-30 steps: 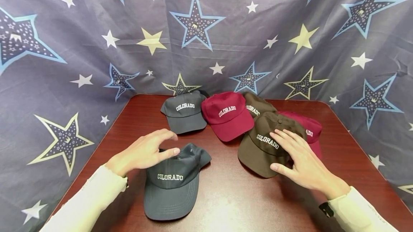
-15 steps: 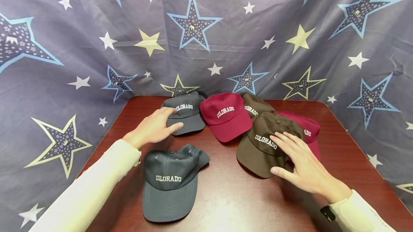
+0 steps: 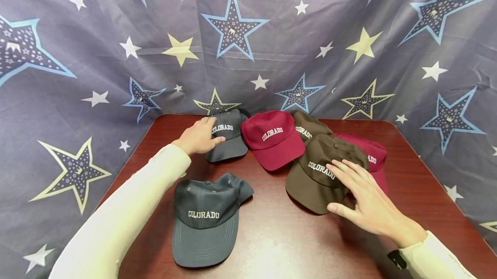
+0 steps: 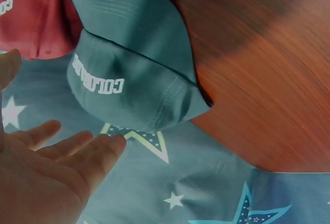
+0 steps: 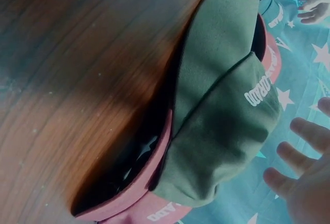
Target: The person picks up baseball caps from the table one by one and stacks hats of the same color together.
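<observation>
In the head view my left hand (image 3: 199, 136) hovers at the left side of the rear grey cap (image 3: 231, 147). The left wrist view shows those fingers (image 4: 98, 157) spread apart from that cap's crown, with nothing held. A second grey cap (image 3: 206, 240) lies nearer the front, brim toward me. My right hand (image 3: 366, 201) is held over the right side of the front brown cap (image 3: 316, 188), fingers extended. In the right wrist view a gap shows between its fingertips (image 5: 289, 152) and the brown cap's crown. White COLORADO lettering marks each cap.
A red cap (image 3: 273, 141) sits right of the rear grey one. Another brown cap (image 3: 308, 123) is partly hidden behind the front one, and a second red cap (image 3: 372, 152) shows at the right. A star-patterned curtain (image 3: 248, 72) hangs behind the dark red table (image 3: 279, 236).
My left hand has moved forward, away from above the front grey cap, to beside the rear grey cap. The right hand has stayed over the brown cap. The caps have not visibly moved.
</observation>
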Motion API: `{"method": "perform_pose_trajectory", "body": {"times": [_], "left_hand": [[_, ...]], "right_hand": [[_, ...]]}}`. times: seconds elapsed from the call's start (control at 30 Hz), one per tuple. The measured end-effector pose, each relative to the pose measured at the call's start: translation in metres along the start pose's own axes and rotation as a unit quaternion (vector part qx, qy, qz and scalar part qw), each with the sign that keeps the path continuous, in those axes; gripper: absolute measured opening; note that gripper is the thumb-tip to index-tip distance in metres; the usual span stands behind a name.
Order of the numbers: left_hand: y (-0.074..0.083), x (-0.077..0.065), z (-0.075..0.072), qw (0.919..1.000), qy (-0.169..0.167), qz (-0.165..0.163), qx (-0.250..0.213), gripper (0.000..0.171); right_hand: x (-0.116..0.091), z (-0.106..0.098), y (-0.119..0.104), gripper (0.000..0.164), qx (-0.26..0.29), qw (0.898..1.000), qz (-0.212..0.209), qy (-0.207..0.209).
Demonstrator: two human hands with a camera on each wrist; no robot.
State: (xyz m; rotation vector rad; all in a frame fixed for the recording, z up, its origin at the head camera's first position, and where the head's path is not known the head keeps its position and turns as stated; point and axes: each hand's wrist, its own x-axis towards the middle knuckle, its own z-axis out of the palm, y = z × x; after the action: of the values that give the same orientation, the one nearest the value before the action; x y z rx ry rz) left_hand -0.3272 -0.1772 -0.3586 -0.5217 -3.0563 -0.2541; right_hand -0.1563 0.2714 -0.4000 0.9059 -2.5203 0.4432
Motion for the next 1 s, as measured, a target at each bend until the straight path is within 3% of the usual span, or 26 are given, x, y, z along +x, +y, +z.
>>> {"method": "perform_pose_trajectory", "body": {"times": [0.27,0.5,0.87,1.0], "left_hand": [[0.000,0.026,0.006,0.9996,-0.006,-0.027,0.000,0.079],[0.003,0.041,0.010,0.9995,-0.011,-0.027,0.012,0.081],[-0.001,0.054,0.016,0.9980,-0.049,-0.041,0.002,0.091],[-0.001,0.054,0.019,0.9978,-0.034,-0.056,-0.002,0.085]], "right_hand": [[-0.003,-0.002,0.000,0.088,0.001,1.000,0.002,0.000],[-0.003,-0.003,0.001,0.089,-0.001,1.000,0.002,0.000],[-0.003,-0.003,0.001,0.088,0.002,1.000,0.004,-0.006],[-0.003,-0.002,0.001,0.088,0.001,1.000,0.006,-0.006]]}}
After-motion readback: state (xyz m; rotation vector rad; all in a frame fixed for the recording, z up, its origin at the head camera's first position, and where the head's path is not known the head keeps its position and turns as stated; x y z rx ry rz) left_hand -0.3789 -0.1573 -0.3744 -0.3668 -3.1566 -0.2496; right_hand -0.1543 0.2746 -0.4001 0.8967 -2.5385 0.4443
